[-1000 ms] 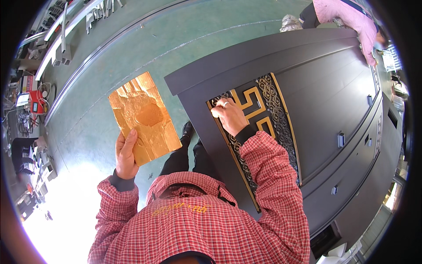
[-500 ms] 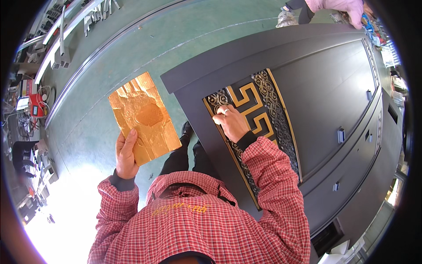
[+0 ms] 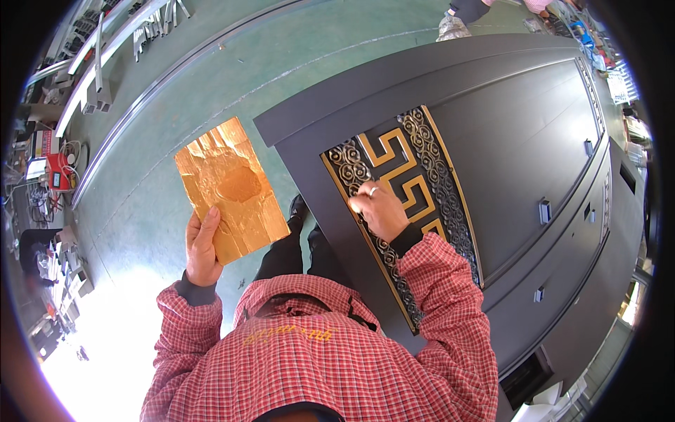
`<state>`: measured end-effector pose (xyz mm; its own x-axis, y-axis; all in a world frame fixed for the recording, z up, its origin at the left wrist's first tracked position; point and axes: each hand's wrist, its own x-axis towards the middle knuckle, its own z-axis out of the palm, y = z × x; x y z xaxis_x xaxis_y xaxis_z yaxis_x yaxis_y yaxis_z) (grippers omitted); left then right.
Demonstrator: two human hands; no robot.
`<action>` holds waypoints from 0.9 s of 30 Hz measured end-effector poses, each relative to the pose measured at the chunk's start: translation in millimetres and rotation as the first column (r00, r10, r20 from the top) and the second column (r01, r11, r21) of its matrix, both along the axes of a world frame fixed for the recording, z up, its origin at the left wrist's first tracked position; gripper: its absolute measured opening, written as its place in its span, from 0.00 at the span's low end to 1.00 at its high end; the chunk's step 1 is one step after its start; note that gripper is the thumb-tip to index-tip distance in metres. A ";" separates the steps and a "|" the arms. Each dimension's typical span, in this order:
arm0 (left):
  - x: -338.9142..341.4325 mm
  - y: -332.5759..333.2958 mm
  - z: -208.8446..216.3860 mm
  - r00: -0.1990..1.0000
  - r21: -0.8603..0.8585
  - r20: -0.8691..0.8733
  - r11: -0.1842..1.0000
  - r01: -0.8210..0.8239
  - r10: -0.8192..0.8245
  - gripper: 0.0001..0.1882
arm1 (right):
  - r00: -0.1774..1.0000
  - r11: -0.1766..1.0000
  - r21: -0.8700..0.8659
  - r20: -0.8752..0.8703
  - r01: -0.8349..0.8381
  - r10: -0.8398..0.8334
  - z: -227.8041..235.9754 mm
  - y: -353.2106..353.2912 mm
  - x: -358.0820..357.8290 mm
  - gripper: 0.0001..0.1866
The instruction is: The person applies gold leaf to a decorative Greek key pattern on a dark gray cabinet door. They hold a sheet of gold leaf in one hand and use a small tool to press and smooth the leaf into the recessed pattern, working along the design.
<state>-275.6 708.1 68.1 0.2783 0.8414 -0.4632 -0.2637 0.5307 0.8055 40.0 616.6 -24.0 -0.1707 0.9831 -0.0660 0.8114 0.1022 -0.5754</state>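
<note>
My left hand [image 3: 203, 246] grips a gold foil-covered board [image 3: 256, 221] by its lower left corner, thumb on its face. The board has a rough round patch near its middle and is held over the floor, beside the dark grey panel [image 3: 309, 169]. On that panel runs a decorative band [image 3: 402, 151] with a gold key pattern, scrollwork strips on both sides and thin gold edges. My right hand [image 3: 381, 212], with a ring on one finger, is at the left scrollwork strip [image 3: 349, 163]. Its fingers are curled together; whatever they hold, if anything, is hidden.
Small handles [image 3: 545, 211] stick up from the panel on the right. Metal profiles [image 3: 98, 77] lie at the far left, near a red device [image 3: 59, 172] with cables. Another person's dark-clad limb [image 3: 470, 8] and a clear plastic bag [image 3: 452, 28] show behind the panel.
My right hand has slid nearer to me along the left scrollwork strip, uncovering more scrolls at its far end. My left hand and board stay put. The other person has shifted mostly out of view.
</note>
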 end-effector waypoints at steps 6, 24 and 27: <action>1.7 -4.2 0.4 1.000 0.018 0.011 1.000 0.006 -0.006 0.17 | 0.992 0.955 0.269 -0.001 0.123 -0.127 -9.2 47.6 -3.4 0.11; -8.0 0.0 -2.7 1.000 0.007 0.006 1.000 -0.003 0.003 0.18 | 0.998 0.984 0.172 0.042 0.048 -0.056 -28.3 79.3 -18.6 0.06; -8.1 7.3 -2.5 1.000 0.006 0.012 1.000 0.028 -0.028 0.19 | 0.998 0.984 0.170 0.024 0.052 -0.057 -28.8 75.8 -17.6 0.06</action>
<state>-283.8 715.4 65.6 0.3069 0.8359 -0.4550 -0.2585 0.5333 0.8054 22.3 692.4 -52.8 -0.1167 0.9883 0.0983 0.8342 0.1513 -0.5303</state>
